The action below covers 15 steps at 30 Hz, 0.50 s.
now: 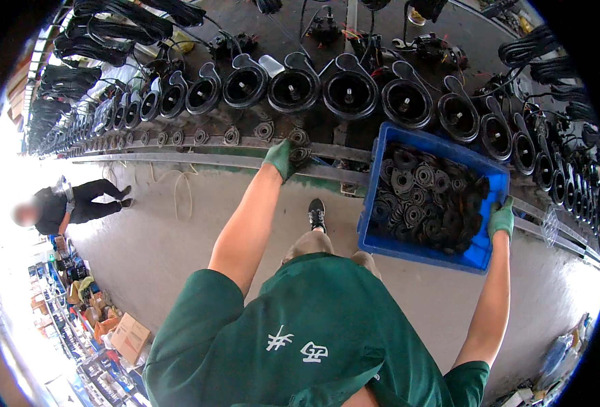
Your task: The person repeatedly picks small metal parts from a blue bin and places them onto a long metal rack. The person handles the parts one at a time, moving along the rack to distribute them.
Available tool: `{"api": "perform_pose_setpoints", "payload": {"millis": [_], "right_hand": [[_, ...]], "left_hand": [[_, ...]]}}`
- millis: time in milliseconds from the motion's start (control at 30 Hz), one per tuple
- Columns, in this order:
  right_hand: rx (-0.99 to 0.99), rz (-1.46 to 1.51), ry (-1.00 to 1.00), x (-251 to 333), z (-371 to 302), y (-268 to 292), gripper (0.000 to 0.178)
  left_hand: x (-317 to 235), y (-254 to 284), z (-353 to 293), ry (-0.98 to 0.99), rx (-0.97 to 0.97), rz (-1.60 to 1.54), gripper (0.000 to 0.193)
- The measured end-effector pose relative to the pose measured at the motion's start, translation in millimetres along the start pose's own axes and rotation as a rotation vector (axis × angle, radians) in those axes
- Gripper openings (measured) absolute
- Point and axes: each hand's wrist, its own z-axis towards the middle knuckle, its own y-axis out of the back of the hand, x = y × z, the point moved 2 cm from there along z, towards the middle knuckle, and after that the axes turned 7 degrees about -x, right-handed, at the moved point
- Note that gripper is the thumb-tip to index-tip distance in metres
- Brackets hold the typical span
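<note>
My left hand (279, 160), in a green glove, is at the edge of the long bench. Its fingers close on a round dark-grey flange-like part (301, 157). Just behind it, a similar part (298, 137) lies on the bench ledge. My right hand (501, 220), gloved the same way, grips the right-hand rim of a blue plastic crate (369, 227). A heap of round, lobed grey parts (415, 197) fills much of this crate. The crate sits tilted against the bench edge, and I cannot make out what bears its left side.
Black round housings (293, 89) with upright shafts stand in a long row behind the ledge. More flange-like parts (231, 136) lie spaced along it leftward. Coiled black cables (113, 24) are beyond. A person (76, 203) stands on the left floor, near boxes (130, 338).
</note>
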Motion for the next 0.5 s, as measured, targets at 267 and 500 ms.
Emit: {"api": "perform_pose_setpoints", "payload": {"millis": [267,500], "right_hand": [[0.008,0.011,0.011,13,-2,6,0.070],[0.005,0.023,0.041,16,3,5,0.068]], "left_hand": [[32,26,27,-0.061,0.174,0.093,0.014],[48,-14,46,-0.658,0.615,0.425,0.034]]}}
